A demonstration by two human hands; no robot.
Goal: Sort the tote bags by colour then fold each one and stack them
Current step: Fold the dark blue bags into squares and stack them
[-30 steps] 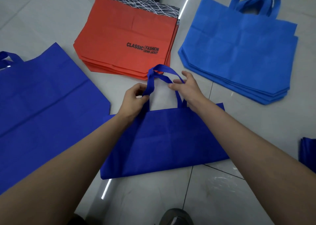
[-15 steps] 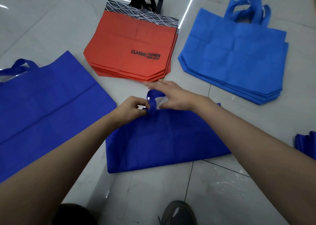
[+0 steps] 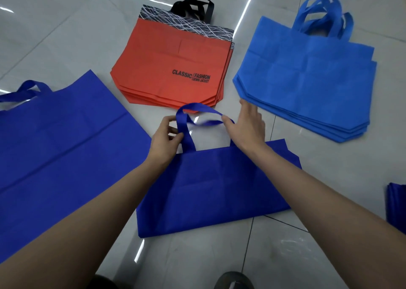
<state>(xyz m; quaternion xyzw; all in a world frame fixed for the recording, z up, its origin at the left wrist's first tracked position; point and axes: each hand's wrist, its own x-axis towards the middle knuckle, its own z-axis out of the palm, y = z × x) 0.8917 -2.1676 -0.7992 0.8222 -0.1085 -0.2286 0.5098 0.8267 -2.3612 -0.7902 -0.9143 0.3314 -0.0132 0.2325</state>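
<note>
A dark blue tote bag (image 3: 211,192) lies folded on the tiled floor in front of me, its handles (image 3: 186,132) standing up at the far edge. My left hand (image 3: 164,139) pinches the left leg of the handle. My right hand (image 3: 246,126) is at the right end of the handle loop with its fingers stretched out; its thumb touches the strap. A stack of orange bags (image 3: 173,69) and a stack of light blue bags (image 3: 307,77) lie beyond. A large dark blue bag (image 3: 61,139) lies flat to the left.
More dark blue fabric (image 3: 397,207) shows at the right edge. A shoe (image 3: 235,281) is at the bottom, close to the folded bag. Bright light streaks reflect off the glossy floor tiles (image 3: 285,255).
The handles, pressed down on the bag half a second ago, stand up again. My right hand has shifted right and opened its fingers. The camera view has tilted slightly.
</note>
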